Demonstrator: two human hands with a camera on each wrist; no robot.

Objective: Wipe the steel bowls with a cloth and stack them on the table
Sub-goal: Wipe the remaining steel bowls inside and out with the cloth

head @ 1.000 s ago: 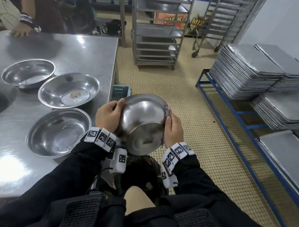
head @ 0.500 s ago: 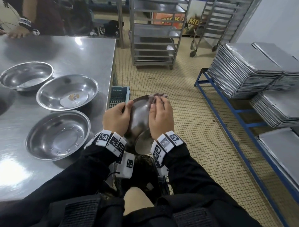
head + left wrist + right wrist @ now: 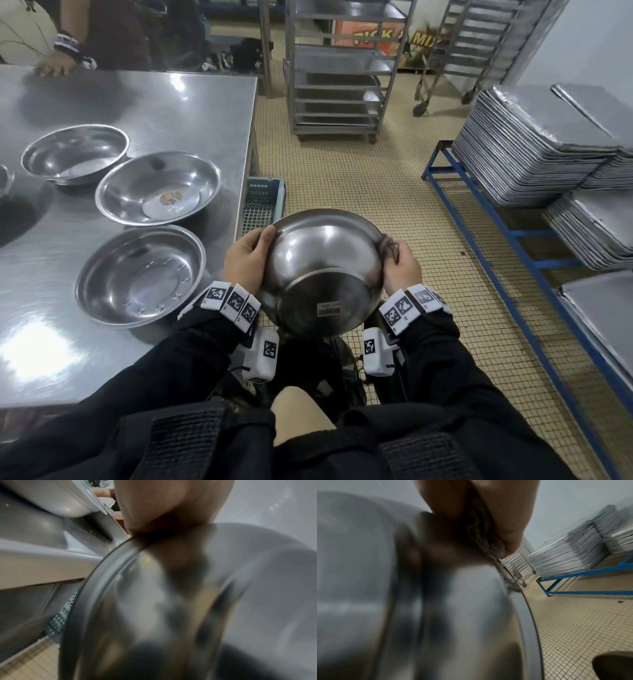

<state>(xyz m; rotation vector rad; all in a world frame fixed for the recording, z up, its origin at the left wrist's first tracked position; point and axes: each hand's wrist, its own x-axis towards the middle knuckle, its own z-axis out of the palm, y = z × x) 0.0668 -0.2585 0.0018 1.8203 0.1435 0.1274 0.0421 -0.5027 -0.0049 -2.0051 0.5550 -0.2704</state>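
Note:
I hold a steel bowl above my lap, tipped so its underside with a barcode sticker faces me. My left hand grips its left rim, thumb on the outside. My right hand presses a dark grey cloth against the bowl's right rim, fingers curled round the cloth. The right wrist view shows the cloth bunched between my fingers and the bowl. The left wrist view is filled by the bowl's rim. Three more steel bowls stand separately on the steel table.
The table's right edge runs beside my left hand, with a blue-green crate on the floor below it. A blue rack with stacks of metal trays fills the right. A wheeled steel trolley stands ahead. Another person's hand rests on the table's far edge.
Half a second ago my right hand with the cloth lay across the bowl's outside; it has swept back to the right rim. The left hand keeps its grip.

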